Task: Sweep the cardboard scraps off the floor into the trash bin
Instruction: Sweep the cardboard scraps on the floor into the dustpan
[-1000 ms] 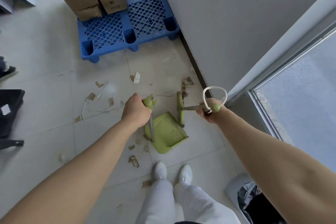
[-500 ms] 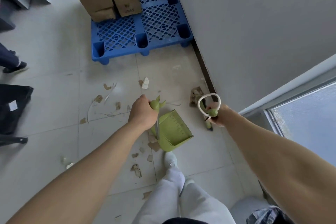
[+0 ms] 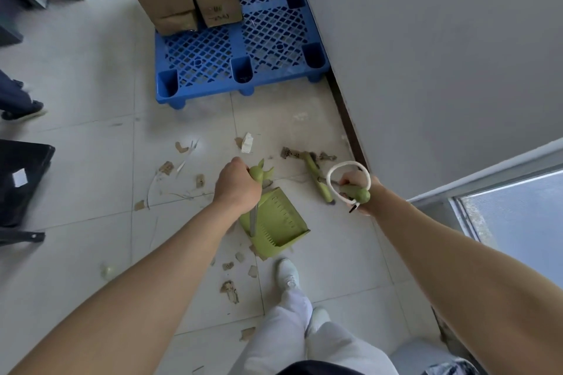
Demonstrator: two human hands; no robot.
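On the tiled floor near the wall, the green dustpan (image 3: 275,224) is sitting beside a white shoe (image 3: 288,274), the left hand (image 3: 236,186) wrapping its fingers tightly around the dustpan's handle top. The right hand (image 3: 361,189) is gripping the broom (image 3: 316,176) by its handle end. Cardboard scraps (image 3: 230,288) are lying scattered around both tools, and the trash bin (image 3: 409,355) is showing at the bottom right.

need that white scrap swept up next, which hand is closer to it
Left. The left hand, gripping the dustpan, is just on the person's side of the white scrap. The right hand, holding the broom, is farther off to the scrap's right.
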